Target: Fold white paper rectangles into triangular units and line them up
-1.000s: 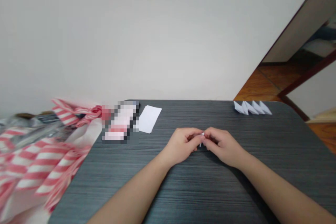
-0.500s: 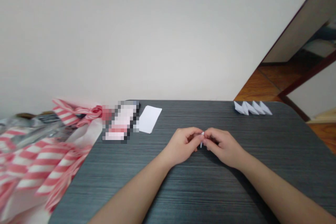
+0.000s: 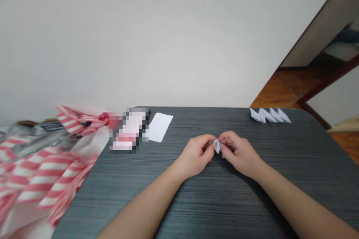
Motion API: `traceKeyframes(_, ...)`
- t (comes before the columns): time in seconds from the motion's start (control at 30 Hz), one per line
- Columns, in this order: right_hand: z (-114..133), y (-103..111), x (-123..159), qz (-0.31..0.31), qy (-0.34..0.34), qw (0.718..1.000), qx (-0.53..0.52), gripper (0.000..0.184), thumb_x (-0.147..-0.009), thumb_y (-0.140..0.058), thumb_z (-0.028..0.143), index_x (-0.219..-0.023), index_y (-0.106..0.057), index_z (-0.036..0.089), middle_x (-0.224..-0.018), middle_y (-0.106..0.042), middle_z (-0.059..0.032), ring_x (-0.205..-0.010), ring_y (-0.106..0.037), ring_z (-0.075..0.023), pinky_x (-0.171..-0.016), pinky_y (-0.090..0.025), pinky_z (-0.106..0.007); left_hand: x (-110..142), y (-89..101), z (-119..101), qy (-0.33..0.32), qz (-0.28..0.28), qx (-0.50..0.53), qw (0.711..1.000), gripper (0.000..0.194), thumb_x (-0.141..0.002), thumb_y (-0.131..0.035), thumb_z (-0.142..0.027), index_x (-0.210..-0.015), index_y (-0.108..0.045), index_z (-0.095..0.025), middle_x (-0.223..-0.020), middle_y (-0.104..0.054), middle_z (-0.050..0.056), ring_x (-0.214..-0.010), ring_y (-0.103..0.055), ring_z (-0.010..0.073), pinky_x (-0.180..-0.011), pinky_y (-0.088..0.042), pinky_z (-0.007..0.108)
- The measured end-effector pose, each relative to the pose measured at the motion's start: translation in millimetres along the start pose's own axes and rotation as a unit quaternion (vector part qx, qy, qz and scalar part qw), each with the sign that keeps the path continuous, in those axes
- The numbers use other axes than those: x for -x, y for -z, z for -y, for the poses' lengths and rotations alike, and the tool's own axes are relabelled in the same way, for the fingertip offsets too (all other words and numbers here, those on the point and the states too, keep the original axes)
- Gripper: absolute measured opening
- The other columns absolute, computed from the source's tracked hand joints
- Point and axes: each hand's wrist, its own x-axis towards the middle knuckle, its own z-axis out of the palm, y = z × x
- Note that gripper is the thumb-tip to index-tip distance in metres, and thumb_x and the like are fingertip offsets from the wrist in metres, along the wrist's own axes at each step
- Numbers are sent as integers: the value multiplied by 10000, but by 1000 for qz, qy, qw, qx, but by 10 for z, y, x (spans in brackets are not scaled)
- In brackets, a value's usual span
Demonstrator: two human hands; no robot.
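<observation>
Our left fingers [image 3: 209,148] and right fingers [image 3: 224,145] pinch the small folded paper [image 3: 217,146] | it is above the bench [image 3: 196,201] | white sheets [image 3: 160,127] lie left of it | folded papers [image 3: 269,115] sit right of it

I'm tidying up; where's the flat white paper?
In the head view, the white paper lies back left on the table, right of the pixelated item.
</observation>
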Motion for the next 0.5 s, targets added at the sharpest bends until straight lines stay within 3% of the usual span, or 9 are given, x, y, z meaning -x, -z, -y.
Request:
traceKeyframes(0.13,-9,5,0,4,13,1000,0,161,-931,-504,203,-1081,-562,219,-685,-633,19,-583,-596,-133,-574,-455,-244,-4,-13,47,0,2,45,999,185,-945,-467,-261,-1049,-588,-167,-741,-577,-6,-584,-543,95,-547,-415,206)
traceKeyframes(0.3,-4,24,-6,2,1,1000,-27,170,-943,-508,221,-1050,-639,211,-679,-640,12,-606,-616,-136,-601,-463,-250,2,-37,84,9,-13,138,990,238,-911,-506,-210,-1139,-440,-203,-848,-574,-14,-550,-538,64,-517,-428,191)
traceKeyframes(0.5,7,27,-2,-5,-8,994,-106,154,-922,-520,188,-949,-672,198,-742,-648,-10,-607,-592,-126,-576,-458,-245,14,-33,55,13,-15,186,982,240,-883,-525,-160,-1098,-427,-204,-890,-550,-13,-559,-528,50,-508,-422,184)
